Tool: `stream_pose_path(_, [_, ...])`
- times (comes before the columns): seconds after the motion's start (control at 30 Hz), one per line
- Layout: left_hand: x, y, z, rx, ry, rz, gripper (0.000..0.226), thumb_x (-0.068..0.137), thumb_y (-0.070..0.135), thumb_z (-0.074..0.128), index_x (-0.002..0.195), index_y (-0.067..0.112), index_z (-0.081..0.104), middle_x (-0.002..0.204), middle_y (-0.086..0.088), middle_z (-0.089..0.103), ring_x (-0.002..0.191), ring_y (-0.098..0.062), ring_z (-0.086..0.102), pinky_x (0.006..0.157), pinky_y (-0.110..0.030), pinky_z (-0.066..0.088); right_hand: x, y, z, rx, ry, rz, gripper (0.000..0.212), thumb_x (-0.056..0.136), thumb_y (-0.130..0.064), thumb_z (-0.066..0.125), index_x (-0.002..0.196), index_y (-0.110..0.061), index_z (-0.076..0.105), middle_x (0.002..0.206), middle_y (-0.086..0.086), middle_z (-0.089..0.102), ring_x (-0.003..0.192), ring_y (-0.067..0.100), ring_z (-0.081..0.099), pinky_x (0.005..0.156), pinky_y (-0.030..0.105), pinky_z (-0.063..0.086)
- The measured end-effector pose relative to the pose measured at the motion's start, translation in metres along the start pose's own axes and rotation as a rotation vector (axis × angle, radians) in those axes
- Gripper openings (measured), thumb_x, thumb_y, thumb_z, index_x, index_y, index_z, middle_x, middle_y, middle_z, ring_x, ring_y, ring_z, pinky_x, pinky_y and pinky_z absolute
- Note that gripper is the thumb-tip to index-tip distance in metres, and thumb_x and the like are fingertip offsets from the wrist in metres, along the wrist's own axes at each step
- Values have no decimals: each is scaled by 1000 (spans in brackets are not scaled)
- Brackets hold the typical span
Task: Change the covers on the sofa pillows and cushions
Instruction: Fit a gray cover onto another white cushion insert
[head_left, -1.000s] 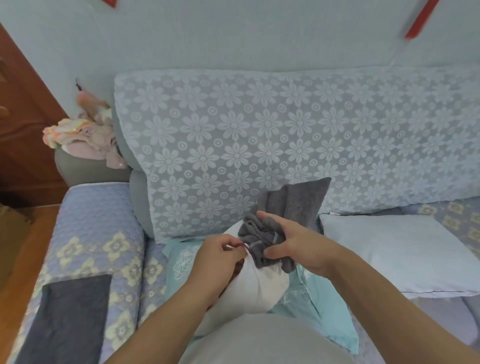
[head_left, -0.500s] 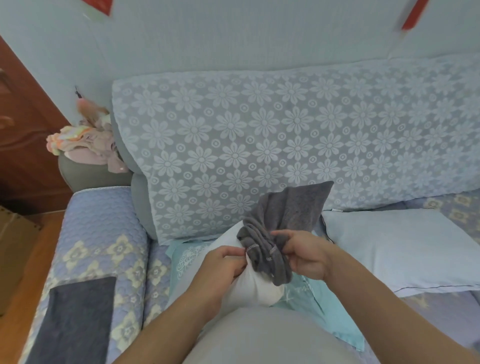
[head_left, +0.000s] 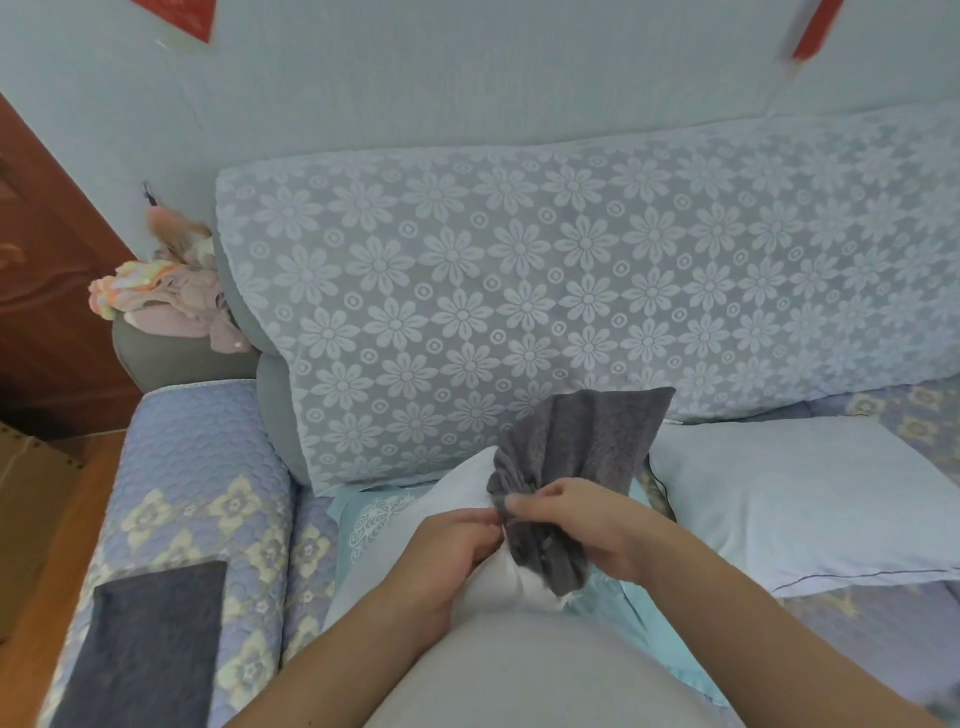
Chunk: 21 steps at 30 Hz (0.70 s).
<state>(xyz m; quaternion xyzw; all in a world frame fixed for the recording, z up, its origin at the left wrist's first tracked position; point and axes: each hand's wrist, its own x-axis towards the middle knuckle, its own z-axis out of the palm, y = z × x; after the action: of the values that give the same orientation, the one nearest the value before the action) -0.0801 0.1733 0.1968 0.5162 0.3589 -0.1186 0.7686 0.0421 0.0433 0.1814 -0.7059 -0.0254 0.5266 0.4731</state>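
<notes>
Taking the white pillow (head_left: 457, 499) as the landmark: far to its left a heap of pink and yellow clothes (head_left: 166, 296) sits on the sofa's grey arm, and nearer, a folded dark grey cloth (head_left: 145, 644) lies on the quilted blue armrest cover (head_left: 208, 457). The pillow itself stands on end in front of the person, on a teal cover (head_left: 623, 603) spread on the seat. The left hand (head_left: 457, 551) grips the pillow's white corner, fingers curled into the fabric. Just to the right of that corner, the right hand (head_left: 587, 525) pinches the bunched mouth of the dark grey cover (head_left: 587, 441), whose loose end stands up behind the pillow against the flower-patterned backrest (head_left: 571, 270). Further right of the pillow a pale blue pillow (head_left: 800, 499) lies flat on the seat. The step looks like starting the grey cover over the pillow's corner. To do it well, the right hand should open the gathered mouth wide, the left should squeeze the corner small and feed it in, then the cover should be worked down evenly on both sides so the filling does not bunch.
</notes>
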Motion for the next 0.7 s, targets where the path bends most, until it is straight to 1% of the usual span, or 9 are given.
stream_pose_path(0.07, [1, -3, 0, 50, -15, 39, 32, 88, -9, 55, 101, 6, 80, 105, -20, 75, 102, -31, 73, 95, -39, 57, -1, 1, 9, -244, 101, -12, 63, 65, -36, 90, 115, -29, 51, 107, 3, 70, 96, 16, 69, 85, 34, 57])
stream_pose_path(0.1, [2, -3, 1, 64, 14, 54, 33, 87, -10, 55, 101, 8, 80, 103, -17, 77, 103, -31, 72, 98, -42, 55, 1, 3, 11, -247, 137, -32, 67, 64, -27, 90, 119, -28, 50, 103, 4, 71, 91, 18, 71, 81, 36, 58])
stream_pose_path(0.17, [6, -4, -1, 122, 137, 72, 31, 88, -6, 57, 99, 14, 78, 97, -7, 79, 101, -25, 73, 96, -38, 55, 4, 3, 6, -66, 145, -60, 68, 67, -10, 83, 127, -19, 53, 104, 12, 73, 91, 29, 73, 78, 43, 61])
stream_pose_path(0.23, [7, -6, -3, 175, 207, 55, 27, 89, -1, 60, 98, 18, 77, 95, 0, 79, 99, -19, 71, 88, -30, 55, 4, -3, -9, 188, 121, -74, 76, 69, -2, 76, 139, -16, 49, 116, 13, 68, 100, 29, 70, 72, 37, 59])
stream_pose_path(0.3, [8, -7, -5, 164, 183, 22, 26, 90, -1, 60, 100, 17, 76, 98, -2, 78, 100, -20, 71, 86, -29, 55, 3, -9, -22, 342, 53, -105, 75, 77, 10, 67, 144, -16, 45, 123, 15, 65, 102, 26, 68, 69, 32, 56])
stream_pose_path(0.4, [10, -8, -5, 160, 106, 60, 21, 91, 8, 66, 103, 22, 77, 101, -5, 78, 102, -24, 71, 95, -35, 53, 1, -11, -22, 339, -63, -118, 74, 80, 23, 54, 141, -17, 47, 125, 17, 65, 101, 26, 69, 70, 32, 57])
stream_pose_path(0.57, [19, -9, -1, 150, 114, 87, 13, 94, 28, 70, 101, 16, 70, 100, -11, 77, 92, -22, 71, 94, -35, 53, 6, -5, -15, 376, -154, -123, 83, 66, 13, 63, 142, -16, 47, 122, 17, 67, 98, 26, 68, 74, 36, 56])
stream_pose_path(0.63, [21, -8, -1, 167, 64, 78, 17, 95, 29, 69, 86, 17, 74, 94, -9, 76, 88, -23, 69, 90, -35, 51, 9, -3, -15, 385, -151, -119, 84, 68, 8, 70, 144, -17, 46, 128, 16, 65, 102, 27, 67, 78, 38, 56])
stream_pose_path(0.7, [23, -9, 0, 194, 43, 109, 21, 94, 20, 70, 74, 18, 76, 85, -9, 72, 81, -20, 62, 82, -35, 47, 11, -2, -14, 410, -147, -115, 85, 71, 1, 78, 147, -19, 44, 131, 16, 64, 108, 29, 66, 85, 41, 56])
